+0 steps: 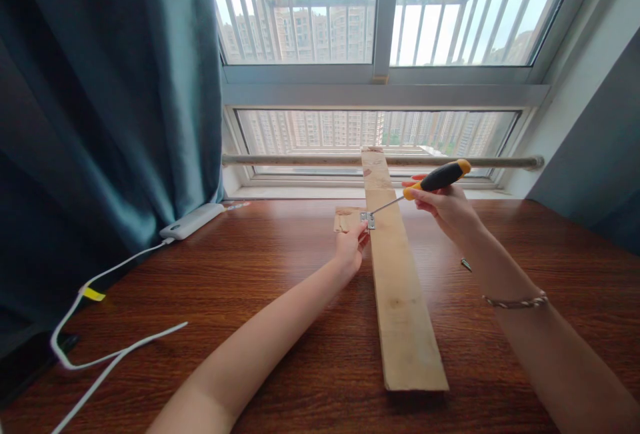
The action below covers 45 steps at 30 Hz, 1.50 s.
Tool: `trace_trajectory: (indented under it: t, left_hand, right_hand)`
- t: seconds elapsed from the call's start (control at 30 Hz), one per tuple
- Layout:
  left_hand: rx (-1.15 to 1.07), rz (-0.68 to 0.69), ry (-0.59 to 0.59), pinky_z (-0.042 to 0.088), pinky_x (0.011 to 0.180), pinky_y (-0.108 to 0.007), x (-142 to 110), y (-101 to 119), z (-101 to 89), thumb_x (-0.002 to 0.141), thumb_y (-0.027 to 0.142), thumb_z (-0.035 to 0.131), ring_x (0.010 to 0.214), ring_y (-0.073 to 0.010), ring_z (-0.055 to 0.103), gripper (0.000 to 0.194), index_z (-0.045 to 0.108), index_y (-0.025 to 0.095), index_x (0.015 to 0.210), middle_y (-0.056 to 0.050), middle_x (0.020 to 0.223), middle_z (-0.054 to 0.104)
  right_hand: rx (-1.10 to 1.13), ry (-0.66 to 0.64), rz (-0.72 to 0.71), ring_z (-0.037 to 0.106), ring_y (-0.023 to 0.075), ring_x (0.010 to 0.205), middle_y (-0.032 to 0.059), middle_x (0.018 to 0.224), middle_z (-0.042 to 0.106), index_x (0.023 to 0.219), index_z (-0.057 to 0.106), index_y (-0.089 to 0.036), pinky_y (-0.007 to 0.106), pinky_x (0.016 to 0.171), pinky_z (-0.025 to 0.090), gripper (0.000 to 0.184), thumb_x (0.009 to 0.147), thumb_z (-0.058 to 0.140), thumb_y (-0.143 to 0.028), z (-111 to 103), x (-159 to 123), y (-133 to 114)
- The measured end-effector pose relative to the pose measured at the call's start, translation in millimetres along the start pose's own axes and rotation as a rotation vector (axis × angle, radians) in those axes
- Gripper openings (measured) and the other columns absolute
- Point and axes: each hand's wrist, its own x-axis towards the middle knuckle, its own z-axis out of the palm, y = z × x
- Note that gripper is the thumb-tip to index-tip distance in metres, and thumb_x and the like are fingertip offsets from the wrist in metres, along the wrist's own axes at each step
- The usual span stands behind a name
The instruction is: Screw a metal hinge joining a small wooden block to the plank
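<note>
A long pale wooden plank [400,287] lies lengthwise on the dark wooden table [250,274]. A small wood piece [345,219] sits against its left edge, joined by a small metal hinge [369,220]. My left hand [351,247] pinches at the hinge and the small piece, fingers closed. My right hand [447,207] grips a screwdriver [430,184] with a black and yellow handle. Its metal tip rests on the hinge.
A loose screw [466,265] lies on the table right of the plank. A white power strip [193,221] with white cables [100,347] sits at the left by a teal curtain [100,87]. A window with a metal rail [300,161] is behind.
</note>
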Motion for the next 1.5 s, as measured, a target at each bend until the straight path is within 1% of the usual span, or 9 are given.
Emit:
trace_trajectory:
  t: [0.17, 0.37, 0.47, 0.73, 0.93, 1.07, 1.17, 1.27, 1.5]
  left_hand:
    - [0.004, 0.004, 0.006, 0.045, 0.053, -0.018, 1.0, -0.9, -0.9, 0.063, 0.0, 0.069, 0.054, -0.0074, 0.059, 0.019, 0.062, 0.014, 0.074, 0.0, 0.068, 0.068]
    - [0.023, 0.003, 0.023, 0.046, 0.055, -0.019, 0.4, -0.1, 1.7, 0.066, 0.001, 0.066, 0.056, -0.0087, 0.061, 0.018, 0.063, 0.015, 0.077, -0.001, 0.068, 0.069]
    - [0.022, -0.003, 0.014, 0.047, 0.057, -0.019, -0.6, 0.4, 2.7, 0.068, 0.001, 0.065, 0.059, -0.0095, 0.063, 0.017, 0.064, 0.015, 0.079, -0.002, 0.07, 0.07]
    - [0.027, 0.002, 0.025, 0.046, 0.054, -0.019, 1.3, -0.6, 0.2, 0.066, 0.002, 0.069, 0.056, -0.0078, 0.06, 0.018, 0.063, 0.014, 0.078, 0.0, 0.07, 0.068]
    - [0.028, -0.007, 0.004, 0.046, 0.055, -0.019, 3.0, -0.6, -0.4, 0.067, 0.002, 0.068, 0.055, -0.008, 0.06, 0.017, 0.062, 0.014, 0.077, -0.001, 0.07, 0.068]
    - [0.022, -0.011, 0.017, 0.045, 0.053, -0.019, 5.0, -1.4, -1.0, 0.066, 0.002, 0.07, 0.053, -0.0076, 0.059, 0.017, 0.062, 0.014, 0.075, 0.0, 0.068, 0.067]
    - [0.018, -0.011, 0.019, 0.047, 0.055, -0.021, 5.9, -1.9, -1.2, 0.064, 0.002, 0.071, 0.054, -0.0088, 0.06, 0.02, 0.062, 0.015, 0.076, -0.001, 0.069, 0.068]
    - [0.021, -0.011, -0.001, 0.047, 0.056, -0.02, 6.4, -2.0, -1.9, 0.063, 0.003, 0.071, 0.055, -0.0091, 0.061, 0.02, 0.062, 0.014, 0.076, -0.001, 0.069, 0.068]
    - [0.024, -0.014, 0.023, 0.045, 0.053, -0.019, 6.8, -1.7, -2.4, 0.065, 0.003, 0.069, 0.054, -0.0076, 0.059, 0.019, 0.061, 0.014, 0.078, 0.0, 0.068, 0.067]
  right_hand:
    - [-0.039, -0.099, 0.026, 0.069, 0.0198, 0.071, 0.0073, 0.084, 0.072, 0.087, 0.065, -0.013, 0.033, 0.066, 0.06, 0.042, 0.05, 0.084, -0.02, -5.6, -4.4, -10.0]
    - [-0.226, 0.212, -0.137, 0.064, 0.0171, 0.046, 0.0041, 0.061, 0.069, 0.068, 0.065, -0.012, 0.027, 0.042, 0.058, 0.03, 0.049, 0.085, -0.025, -1.3, -0.4, 9.1]
    - [-0.225, 0.339, -0.124, 0.064, 0.0178, 0.043, 0.0041, 0.058, 0.068, 0.067, 0.064, -0.012, 0.026, 0.037, 0.057, 0.032, 0.049, 0.085, -0.027, -1.2, 4.4, 17.9]
    - [0.002, 0.312, 0.012, 0.067, 0.0157, 0.054, 0.0037, 0.065, 0.07, 0.072, 0.064, -0.013, 0.022, 0.044, 0.056, 0.029, 0.056, 0.082, -0.028, -14.2, 11.5, 17.6]
    - [-0.215, 0.27, -0.373, 0.068, 0.0184, 0.07, 0.0053, 0.087, 0.071, 0.086, 0.065, -0.017, 0.033, 0.065, 0.059, 0.024, 0.067, 0.075, -0.029, -20.9, -12.2, 6.9]
    - [-0.747, 0.071, -0.675, 0.064, 0.0245, 0.101, 0.0073, 0.112, 0.065, 0.096, 0.065, -0.024, 0.041, 0.091, 0.052, 0.02, 0.077, 0.067, -0.025, -50.2, -49.3, 20.7]
    - [-1.076, -0.281, -0.746, 0.065, 0.0238, 0.101, 0.0104, 0.115, 0.065, 0.102, 0.066, -0.023, 0.038, 0.087, 0.055, 0.023, 0.085, 0.051, -0.017, -86.5, -73.2, 46.0]
    - [-1.26, -0.488, -0.81, 0.063, 0.0237, 0.106, 0.0137, 0.12, 0.063, 0.114, 0.063, -0.019, 0.036, 0.087, 0.055, 0.032, 0.089, 0.043, -0.014, -114.5, -87.7, 72.4]
    - [-1.378, -0.569, -0.908, 0.066, 0.0237, 0.101, 0.0163, 0.115, 0.065, 0.111, 0.065, -0.014, 0.034, 0.084, 0.057, 0.035, 0.087, 0.04, -0.005, -119.3, -91.1, 94.0]
